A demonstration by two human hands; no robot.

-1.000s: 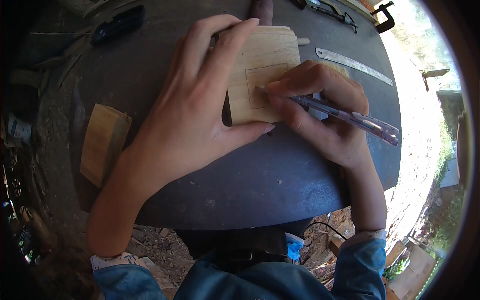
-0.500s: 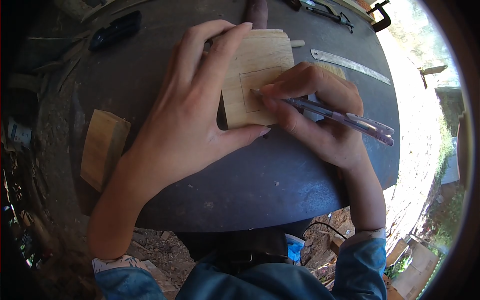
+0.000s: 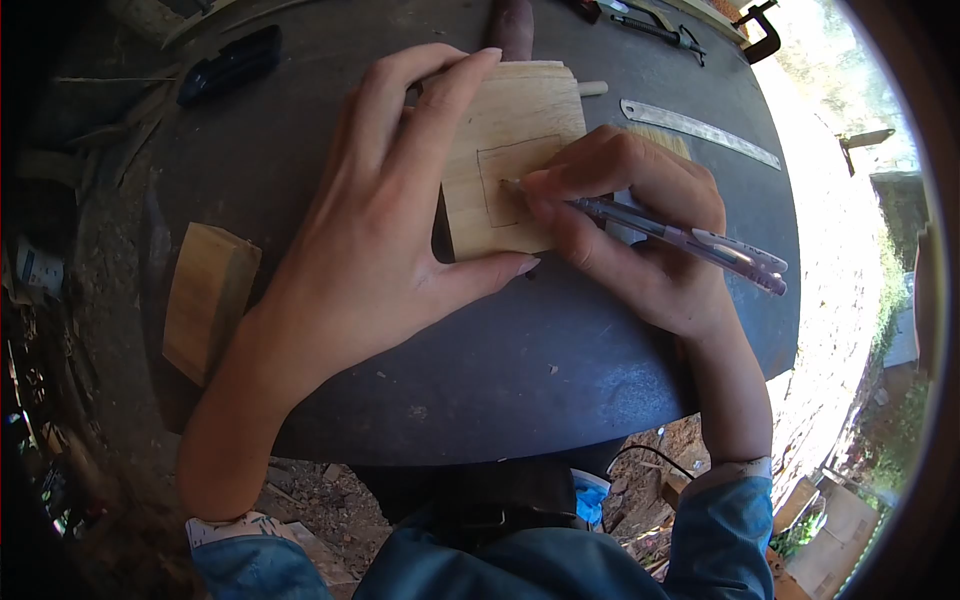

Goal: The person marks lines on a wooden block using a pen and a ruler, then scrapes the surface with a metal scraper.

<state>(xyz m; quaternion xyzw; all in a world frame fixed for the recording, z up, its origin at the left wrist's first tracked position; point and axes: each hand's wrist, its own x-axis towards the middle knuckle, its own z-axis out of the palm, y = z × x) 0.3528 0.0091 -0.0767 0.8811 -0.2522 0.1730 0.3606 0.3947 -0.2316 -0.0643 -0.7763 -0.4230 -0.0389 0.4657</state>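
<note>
A pale wooden block lies on the dark table, with a rectangle drawn in thin dark lines on its face. My left hand grips it, thumb along the near edge and fingers at the far edge. Pinched in the fingers of my right hand is a clear pen with a pale purple clip and end. Its tip points inside the drawn rectangle, close to the left line. My right fingers cover the rectangle's right part.
A steel ruler lies right of the block. Another wooden block stands left, beside my left forearm. A dark blue tool sits at the far left. A clamp is at the far right edge of the table.
The wooden block and the things on the table appear almost unmoved. Both hands keep their holds, and the pen's tip stays near the same spot in the rectangle.
</note>
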